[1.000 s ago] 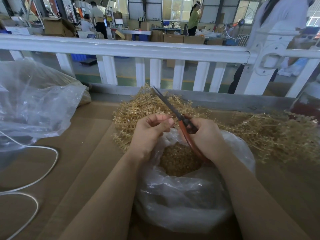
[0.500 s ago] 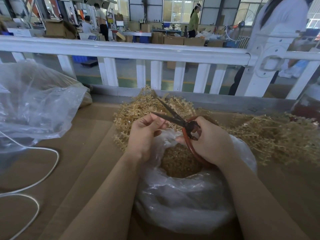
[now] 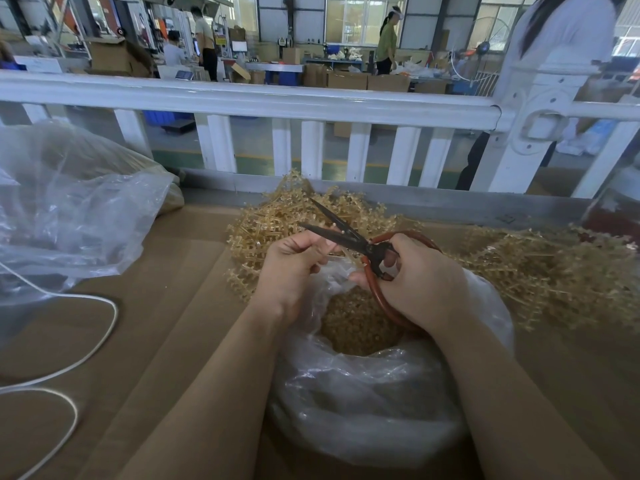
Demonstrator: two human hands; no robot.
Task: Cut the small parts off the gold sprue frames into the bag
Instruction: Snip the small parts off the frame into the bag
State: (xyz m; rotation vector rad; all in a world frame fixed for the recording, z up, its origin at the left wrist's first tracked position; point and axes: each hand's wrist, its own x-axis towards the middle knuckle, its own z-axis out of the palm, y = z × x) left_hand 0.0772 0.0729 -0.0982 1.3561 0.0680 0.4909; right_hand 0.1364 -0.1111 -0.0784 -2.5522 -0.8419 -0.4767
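My right hand (image 3: 420,275) grips red-handled scissors (image 3: 349,235) whose dark blades stand apart, pointing up and left. Just left of the blades, my left hand (image 3: 294,265) pinches a thin gold sprue piece (image 3: 341,254) above the bag. The clear plastic bag (image 3: 363,393) sits under both hands, its mouth holding a heap of small gold parts (image 3: 360,323). Gold sprue frames lie in a pile (image 3: 270,223) behind my left hand, and more sprue frames (image 3: 554,271) spread to the right.
A large crumpled clear bag (image 3: 69,209) lies at the left on the brown cardboard surface (image 3: 156,341). A white cord (image 3: 69,368) loops at the lower left. A white railing (image 3: 311,105) runs across behind the work; people stand beyond it.
The scissor blades, shut and pointing up a second ago, have spread apart and tilted down toward my left hand. Both hands stay over the bag's mouth.
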